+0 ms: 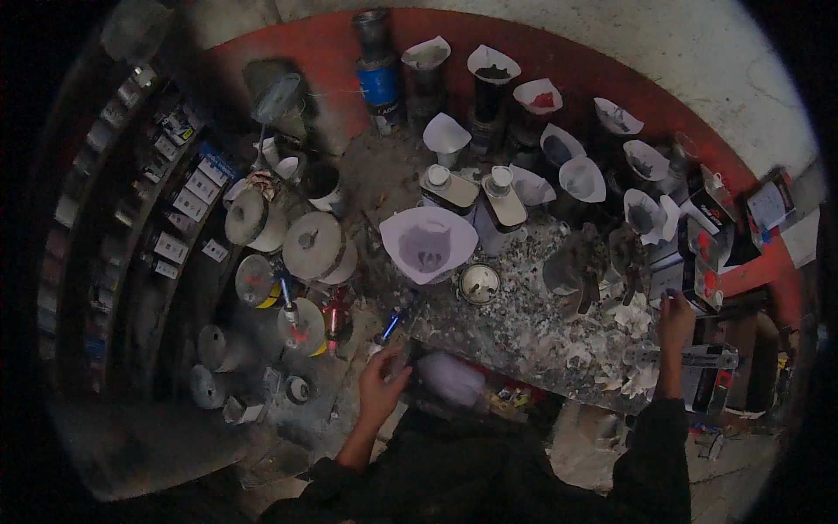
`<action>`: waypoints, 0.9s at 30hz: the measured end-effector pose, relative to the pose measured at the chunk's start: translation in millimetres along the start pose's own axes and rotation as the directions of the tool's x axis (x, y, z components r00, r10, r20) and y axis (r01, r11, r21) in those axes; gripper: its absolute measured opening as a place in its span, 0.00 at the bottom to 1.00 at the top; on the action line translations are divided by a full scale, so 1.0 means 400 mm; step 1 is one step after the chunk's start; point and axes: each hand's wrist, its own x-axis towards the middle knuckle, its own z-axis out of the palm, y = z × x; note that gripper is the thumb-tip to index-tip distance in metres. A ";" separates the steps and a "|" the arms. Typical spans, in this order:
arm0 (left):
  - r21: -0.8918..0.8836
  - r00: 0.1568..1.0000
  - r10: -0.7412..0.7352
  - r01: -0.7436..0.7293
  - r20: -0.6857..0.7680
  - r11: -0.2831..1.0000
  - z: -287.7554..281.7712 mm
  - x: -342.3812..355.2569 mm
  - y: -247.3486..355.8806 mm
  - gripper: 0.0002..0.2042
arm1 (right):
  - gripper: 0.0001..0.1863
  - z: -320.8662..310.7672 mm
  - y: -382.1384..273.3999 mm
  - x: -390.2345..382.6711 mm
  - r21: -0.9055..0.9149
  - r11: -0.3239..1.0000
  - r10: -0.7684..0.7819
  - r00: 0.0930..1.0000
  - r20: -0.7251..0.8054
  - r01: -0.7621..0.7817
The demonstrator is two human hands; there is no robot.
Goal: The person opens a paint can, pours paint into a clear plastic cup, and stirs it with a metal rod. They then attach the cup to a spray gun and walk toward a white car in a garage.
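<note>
My left hand is at the lower middle, fingers loosely curved and apart, just below a blue-and-silver tool. I cannot see anything held in it. My right hand reaches to the right side beside metal cans, fingertips pinched on something I cannot make out. A metal tool lies near that wrist. Ahead stands a large white paper cone with dark residue inside, beside a round open tin on the spattered bench.
Several containers with paper funnels line the back, with two rectangular cans in front. Lidded pots and red and blue tools crowd the left. Shelves of small boxes run along the far left.
</note>
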 end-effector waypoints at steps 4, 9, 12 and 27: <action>0.013 0.999 0.050 -0.050 -0.013 0.999 0.001 0.078 -0.026 0.20 | 0.17 -0.011 -0.405 -0.107 0.516 0.799 -0.342 0.939 -0.034 0.310; -0.072 0.998 0.026 -0.022 0.059 0.997 -0.024 0.129 0.001 0.18 | 0.23 0.069 -0.774 -0.142 0.366 0.648 -0.725 0.688 0.028 0.668; -0.035 0.993 0.021 -0.017 0.116 0.999 -0.083 0.139 0.063 0.17 | 0.18 0.114 -0.870 -0.122 0.387 0.573 -0.770 0.636 -0.048 0.722; 0.246 0.727 0.658 -0.613 -0.194 0.750 -0.506 0.500 0.482 0.19 | 0.07 0.116 -0.869 -0.253 0.413 0.715 -0.509 0.825 -0.248 0.565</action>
